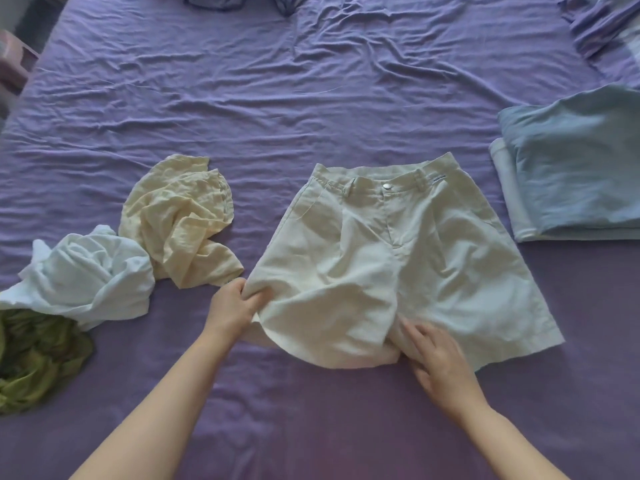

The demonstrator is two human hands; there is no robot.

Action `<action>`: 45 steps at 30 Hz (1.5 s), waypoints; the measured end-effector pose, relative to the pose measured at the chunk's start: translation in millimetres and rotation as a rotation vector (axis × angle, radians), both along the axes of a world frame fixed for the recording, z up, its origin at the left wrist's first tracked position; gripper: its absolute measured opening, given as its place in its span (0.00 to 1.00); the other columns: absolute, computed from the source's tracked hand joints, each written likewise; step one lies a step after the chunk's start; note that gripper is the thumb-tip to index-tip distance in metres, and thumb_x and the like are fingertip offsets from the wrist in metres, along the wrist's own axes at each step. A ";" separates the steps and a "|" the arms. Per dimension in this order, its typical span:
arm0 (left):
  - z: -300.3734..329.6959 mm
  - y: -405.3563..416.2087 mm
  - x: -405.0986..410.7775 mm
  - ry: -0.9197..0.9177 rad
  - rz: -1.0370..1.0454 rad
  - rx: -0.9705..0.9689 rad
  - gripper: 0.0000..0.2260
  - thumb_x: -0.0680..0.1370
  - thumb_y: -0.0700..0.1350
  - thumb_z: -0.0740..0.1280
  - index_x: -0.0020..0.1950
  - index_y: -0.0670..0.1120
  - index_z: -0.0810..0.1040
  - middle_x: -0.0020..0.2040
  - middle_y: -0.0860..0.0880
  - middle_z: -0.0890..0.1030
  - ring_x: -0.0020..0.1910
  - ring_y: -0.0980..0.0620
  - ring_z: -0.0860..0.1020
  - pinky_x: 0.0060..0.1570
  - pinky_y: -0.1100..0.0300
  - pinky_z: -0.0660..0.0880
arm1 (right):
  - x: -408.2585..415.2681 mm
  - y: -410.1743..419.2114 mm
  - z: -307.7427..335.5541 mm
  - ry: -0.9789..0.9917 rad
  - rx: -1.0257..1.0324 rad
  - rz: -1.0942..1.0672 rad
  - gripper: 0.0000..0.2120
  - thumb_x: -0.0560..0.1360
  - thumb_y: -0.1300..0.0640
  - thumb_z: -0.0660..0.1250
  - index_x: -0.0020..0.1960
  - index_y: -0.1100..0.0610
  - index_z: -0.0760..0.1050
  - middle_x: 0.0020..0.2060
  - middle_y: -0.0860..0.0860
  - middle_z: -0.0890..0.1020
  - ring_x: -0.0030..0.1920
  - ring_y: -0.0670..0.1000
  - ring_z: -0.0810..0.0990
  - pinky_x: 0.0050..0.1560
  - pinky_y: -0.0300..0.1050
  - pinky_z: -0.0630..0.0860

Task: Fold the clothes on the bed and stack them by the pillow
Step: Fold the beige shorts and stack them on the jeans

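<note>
On purple bed sheet (311, 98), cream shorts (433, 258) lie spread front-up, waistband away from person, button fastened. Left hand (232, 303) pinches outer hem corner of left leg, fabric bunched between curled fingers. Right hand (437, 362) lies flat, fingers straight, pressing on inner hems near crotch. Left of shorts: crumpled pale yellow garment (180, 220), beside it crumpled white garment (90, 278), then olive green garment (38, 362) at bed edge. Right of shorts: folded light blue stack (575, 168), apart from shorts.
</note>
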State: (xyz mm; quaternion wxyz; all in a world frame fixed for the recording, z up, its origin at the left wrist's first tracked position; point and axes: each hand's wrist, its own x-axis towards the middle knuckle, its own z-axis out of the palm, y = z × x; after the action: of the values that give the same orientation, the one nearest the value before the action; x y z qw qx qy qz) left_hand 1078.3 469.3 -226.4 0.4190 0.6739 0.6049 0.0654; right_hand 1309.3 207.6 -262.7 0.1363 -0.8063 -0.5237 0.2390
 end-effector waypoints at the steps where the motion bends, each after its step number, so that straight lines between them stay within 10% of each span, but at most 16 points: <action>1: 0.7 0.1 -3.3 0.032 -0.002 0.025 0.19 0.67 0.57 0.71 0.36 0.40 0.74 0.33 0.48 0.78 0.33 0.51 0.73 0.34 0.55 0.67 | 0.2 -5.1 0.5 -0.047 0.039 -0.026 0.32 0.58 0.72 0.77 0.61 0.59 0.77 0.47 0.56 0.81 0.44 0.59 0.81 0.43 0.52 0.79; 7: 7.8 -8.8 -22.8 0.078 0.003 -0.156 0.18 0.69 0.59 0.71 0.36 0.43 0.80 0.35 0.48 0.81 0.36 0.50 0.77 0.35 0.55 0.69 | -2.0 -18.6 11.5 0.030 0.174 -0.201 0.16 0.64 0.68 0.76 0.51 0.59 0.81 0.40 0.51 0.84 0.39 0.52 0.83 0.41 0.36 0.73; 14: 5.4 -72.1 -30.9 -0.518 0.708 -0.642 0.08 0.77 0.46 0.66 0.49 0.42 0.80 0.42 0.45 0.83 0.36 0.49 0.81 0.31 0.60 0.78 | -68.3 -20.2 12.2 0.037 0.097 -0.202 0.09 0.71 0.61 0.71 0.50 0.59 0.78 0.42 0.53 0.80 0.44 0.57 0.79 0.44 0.50 0.75; 18: 12.7 -96.1 -40.7 -0.742 0.734 -0.673 0.07 0.75 0.41 0.60 0.42 0.44 0.78 0.35 0.48 0.80 0.28 0.52 0.78 0.30 0.63 0.75 | -109.6 -25.3 -1.4 0.055 -0.188 -0.146 0.35 0.71 0.42 0.67 0.71 0.60 0.62 0.68 0.55 0.68 0.67 0.55 0.67 0.65 0.49 0.65; 21: 14.9 -100.0 -50.6 -0.835 0.604 -0.639 0.08 0.73 0.37 0.59 0.49 0.47 0.72 0.46 0.45 0.79 0.39 0.48 0.79 0.48 0.51 0.77 | -122.8 -21.9 2.9 -0.062 -0.103 -0.174 0.38 0.54 0.51 0.82 0.59 0.65 0.75 0.56 0.62 0.78 0.51 0.62 0.80 0.47 0.57 0.78; 25: 20.7 -100.1 -58.1 -0.746 0.491 -0.466 0.17 0.77 0.35 0.64 0.60 0.52 0.72 0.50 0.44 0.84 0.48 0.46 0.83 0.48 0.49 0.80 | -126.8 -22.2 3.9 -0.060 0.102 -0.382 0.20 0.58 0.73 0.76 0.48 0.65 0.79 0.40 0.58 0.83 0.35 0.60 0.82 0.30 0.50 0.77; 34: 36.6 -79.3 -88.1 -0.542 0.286 -0.224 0.08 0.73 0.35 0.69 0.49 0.44 0.83 0.41 0.44 0.84 0.38 0.49 0.84 0.37 0.63 0.80 | -159.4 -42.9 36.1 0.425 0.302 -0.952 0.15 0.75 0.67 0.62 0.56 0.52 0.67 0.39 0.44 0.78 0.42 0.51 0.79 0.41 0.45 0.70; 41: 34.1 -67.0 -124.3 -0.136 0.044 0.103 0.07 0.77 0.40 0.67 0.52 0.45 0.81 0.48 0.44 0.79 0.39 0.46 0.82 0.40 0.51 0.81 | -216.9 -63.4 49.5 0.145 0.074 -0.538 0.20 0.74 0.66 0.64 0.62 0.49 0.76 0.40 0.53 0.79 0.39 0.57 0.79 0.38 0.53 0.74; 45: 27.4 -67.4 -145.7 0.174 -0.130 0.322 0.15 0.75 0.33 0.61 0.58 0.43 0.80 0.51 0.42 0.76 0.48 0.42 0.78 0.47 0.53 0.76 | -245.1 -58.9 43.4 0.113 -0.144 -0.369 0.20 0.79 0.55 0.57 0.69 0.41 0.65 0.48 0.49 0.76 0.47 0.51 0.78 0.45 0.46 0.73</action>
State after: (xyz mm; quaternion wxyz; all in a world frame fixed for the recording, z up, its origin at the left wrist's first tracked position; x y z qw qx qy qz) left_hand 932.6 401.9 -198.9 0.2553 0.7730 0.5758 0.0758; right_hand 1064.3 148.7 -219.3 0.1490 -0.8815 -0.3400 0.2917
